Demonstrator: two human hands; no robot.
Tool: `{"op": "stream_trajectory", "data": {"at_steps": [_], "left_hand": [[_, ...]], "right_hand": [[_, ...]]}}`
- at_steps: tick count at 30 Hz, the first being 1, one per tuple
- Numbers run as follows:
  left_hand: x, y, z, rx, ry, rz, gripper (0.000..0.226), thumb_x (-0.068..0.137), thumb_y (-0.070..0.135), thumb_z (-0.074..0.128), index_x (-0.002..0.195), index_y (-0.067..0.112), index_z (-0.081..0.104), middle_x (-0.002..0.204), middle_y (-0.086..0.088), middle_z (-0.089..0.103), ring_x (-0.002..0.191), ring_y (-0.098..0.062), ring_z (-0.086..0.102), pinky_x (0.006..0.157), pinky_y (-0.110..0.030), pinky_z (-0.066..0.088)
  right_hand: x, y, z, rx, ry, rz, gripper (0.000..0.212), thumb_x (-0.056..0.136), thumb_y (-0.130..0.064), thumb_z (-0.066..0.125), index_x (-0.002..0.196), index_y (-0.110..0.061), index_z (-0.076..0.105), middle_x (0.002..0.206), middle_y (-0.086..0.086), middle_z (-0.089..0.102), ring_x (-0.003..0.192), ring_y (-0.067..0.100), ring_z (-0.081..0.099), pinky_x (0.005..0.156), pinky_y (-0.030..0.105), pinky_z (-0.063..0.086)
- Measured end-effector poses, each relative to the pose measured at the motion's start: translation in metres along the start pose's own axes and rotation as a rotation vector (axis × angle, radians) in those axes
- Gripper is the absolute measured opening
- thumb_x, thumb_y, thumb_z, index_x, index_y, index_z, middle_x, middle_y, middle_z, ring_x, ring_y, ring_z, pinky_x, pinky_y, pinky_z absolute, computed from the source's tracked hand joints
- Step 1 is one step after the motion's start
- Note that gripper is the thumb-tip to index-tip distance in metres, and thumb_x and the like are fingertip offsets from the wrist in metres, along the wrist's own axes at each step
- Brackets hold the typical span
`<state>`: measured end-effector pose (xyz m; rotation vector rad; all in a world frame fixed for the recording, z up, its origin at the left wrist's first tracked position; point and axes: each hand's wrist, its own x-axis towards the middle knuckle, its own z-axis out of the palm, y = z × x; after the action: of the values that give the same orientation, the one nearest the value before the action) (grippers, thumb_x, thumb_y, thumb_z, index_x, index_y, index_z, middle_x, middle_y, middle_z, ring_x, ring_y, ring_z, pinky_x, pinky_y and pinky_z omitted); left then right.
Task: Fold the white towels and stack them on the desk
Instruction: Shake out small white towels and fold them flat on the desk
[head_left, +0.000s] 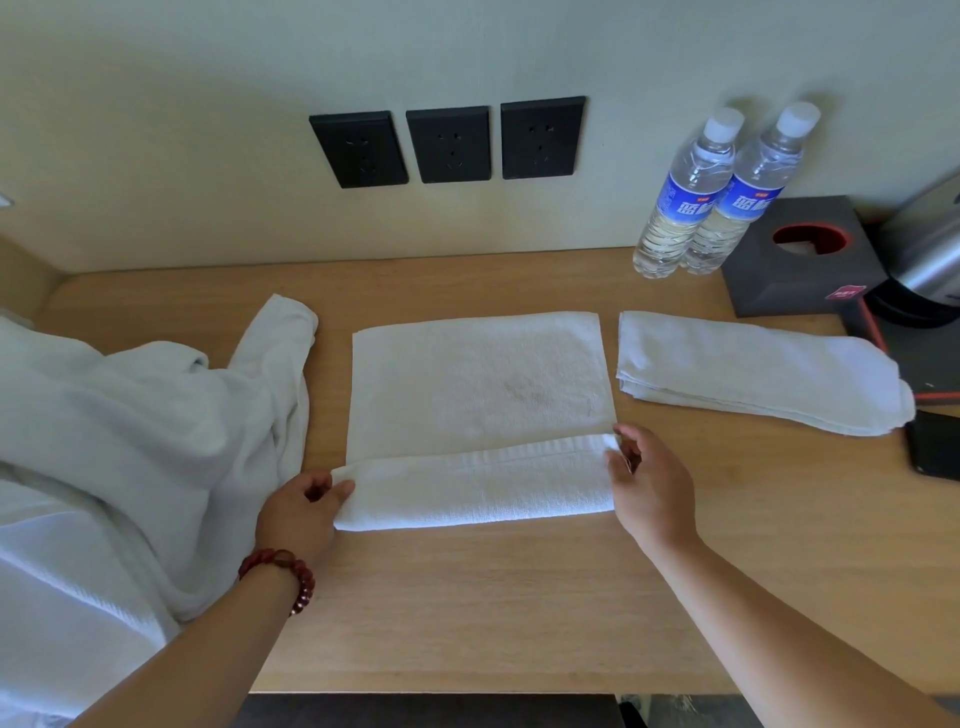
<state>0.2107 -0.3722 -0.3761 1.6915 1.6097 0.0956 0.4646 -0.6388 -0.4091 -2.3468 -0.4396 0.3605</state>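
- Mid-desk (467, 597): towel (478, 384) flat, near edge folded over.
- Left hand (301, 512) pinches fold's left end; right hand (649, 480) pinches right end.
- Folded towel (753, 369) lies right; pile (130, 415) left.

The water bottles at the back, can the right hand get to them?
Probably yes: the right hand only pinches the towel, and bare desk lies between it and the water bottles.

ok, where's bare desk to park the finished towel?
Bare strip of desk between the front edge and the towel being folded; another behind it, under the sockets. Crowded right: folded towel, bottles, tissue box, kettle. Left: unfolded pile.
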Motion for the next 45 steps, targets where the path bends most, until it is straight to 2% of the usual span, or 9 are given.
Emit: {"op": "stream_trajectory", "data": {"at_steps": [4,9,12,15,20,24,29,33,45], "left_hand": [[-0.006,0.000,0.000,-0.037,0.018,0.086,0.015,0.095,0.031,0.064,0.099,0.017,0.066,0.091,0.001,0.066,0.089,-0.022,0.061,0.071,-0.027,0.044],[-0.014,-0.006,0.000,-0.012,0.044,0.186,0.014,0.101,0.031,0.055,0.099,0.018,0.059,0.083,0.006,0.067,0.081,-0.018,0.062,0.065,-0.029,0.042],[-0.022,-0.011,-0.002,0.038,0.054,0.226,0.015,0.103,0.030,0.049,0.098,0.017,0.055,0.079,0.007,0.064,0.074,-0.008,0.057,0.060,-0.024,0.040],[-0.029,-0.015,-0.002,0.089,0.055,0.263,0.019,0.103,0.031,0.046,0.095,0.015,0.052,0.073,0.002,0.062,0.069,-0.012,0.058,0.056,-0.027,0.040],[-0.031,-0.019,-0.002,0.121,0.052,0.269,0.018,0.104,0.032,0.044,0.097,0.017,0.051,0.069,-0.001,0.062,0.065,-0.016,0.058,0.053,-0.026,0.038],[-0.030,-0.015,-0.002,0.119,0.108,0.255,0.021,0.104,0.032,0.042,0.099,0.014,0.051,0.070,0.001,0.059,0.062,-0.013,0.054,0.053,-0.025,0.036],[-0.026,-0.008,-0.003,0.146,0.133,0.236,0.021,0.105,0.032,0.042,0.102,0.012,0.050,0.068,0.005,0.054,0.060,-0.014,0.048,0.053,-0.029,0.034],[-0.010,0.002,-0.004,0.174,0.155,0.241,0.030,0.104,0.037,0.040,0.110,0.011,0.054,0.075,-0.001,0.055,0.073,-0.026,0.051,0.066,-0.034,0.039],[0.031,0.044,0.000,0.316,0.220,0.285,0.041,0.106,0.045,0.030,0.116,0.013,0.053,0.084,-0.014,0.061,0.073,-0.027,0.049,0.066,-0.037,0.043]], "right_hand": [[-0.002,0.000,0.001,-0.022,0.041,-0.026,0.027,0.098,-0.016,0.059,0.124,-0.013,0.066,0.107,-0.003,0.067,0.094,0.008,0.056,0.083,0.022,0.040],[-0.006,-0.002,-0.001,-0.017,0.073,-0.025,0.014,0.100,-0.013,0.054,0.109,-0.014,0.065,0.090,-0.008,0.058,0.081,0.012,0.054,0.066,0.020,0.035],[-0.014,0.002,-0.005,-0.041,0.050,-0.051,0.016,0.101,-0.014,0.052,0.113,-0.013,0.063,0.094,-0.007,0.058,0.082,0.013,0.056,0.069,0.026,0.037],[-0.027,0.007,-0.008,-0.064,0.022,-0.047,0.021,0.103,-0.018,0.048,0.120,-0.013,0.060,0.097,-0.011,0.058,0.082,0.014,0.057,0.070,0.028,0.038],[-0.039,0.008,-0.008,-0.088,-0.018,-0.019,0.024,0.105,-0.020,0.044,0.123,-0.013,0.057,0.070,-0.016,0.056,0.056,0.005,0.054,0.051,0.019,0.029],[-0.031,-0.002,-0.007,-0.072,-0.016,-0.029,0.023,0.105,-0.020,0.044,0.122,-0.012,0.057,0.063,-0.014,0.055,0.055,0.007,0.054,0.050,0.023,0.031],[-0.003,-0.018,-0.008,-0.100,-0.014,-0.076,0.030,0.106,-0.025,0.041,0.130,-0.012,0.055,0.061,-0.003,0.058,0.057,0.024,0.058,0.055,0.033,0.038],[0.019,-0.029,-0.009,-0.131,-0.023,-0.125,0.030,0.107,-0.027,0.040,0.129,-0.013,0.055,0.054,-0.008,0.051,0.049,0.014,0.051,0.048,0.030,0.029],[0.062,-0.039,0.000,-0.176,-0.024,-0.107,0.033,0.108,-0.029,0.038,0.130,-0.009,0.052,0.059,0.000,0.055,0.053,0.019,0.053,0.048,0.031,0.032]]}}
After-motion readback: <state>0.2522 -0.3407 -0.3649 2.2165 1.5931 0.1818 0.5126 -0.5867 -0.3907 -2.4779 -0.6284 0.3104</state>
